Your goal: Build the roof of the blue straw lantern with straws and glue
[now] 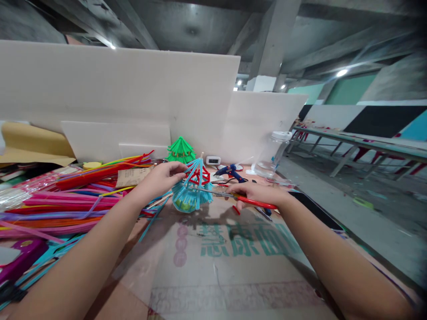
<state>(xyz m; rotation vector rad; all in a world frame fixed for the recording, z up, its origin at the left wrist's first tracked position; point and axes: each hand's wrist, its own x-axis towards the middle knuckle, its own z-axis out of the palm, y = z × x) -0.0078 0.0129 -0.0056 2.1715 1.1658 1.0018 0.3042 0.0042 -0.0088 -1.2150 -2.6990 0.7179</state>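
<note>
Our blue model stands in front of us on the desk, its tip up and its long axis leaning slightly right. Our left hand pinches its upper left side; our right hand grasps red-handled scissors — these lie nearly level, blades pointing left across the blue strips. A clear printed sheet covers the desk before us, with bundles of colored stems to the left. Behind stand a green-roofed model, a small clock and white boards — above them, a concrete ceiling.
</note>
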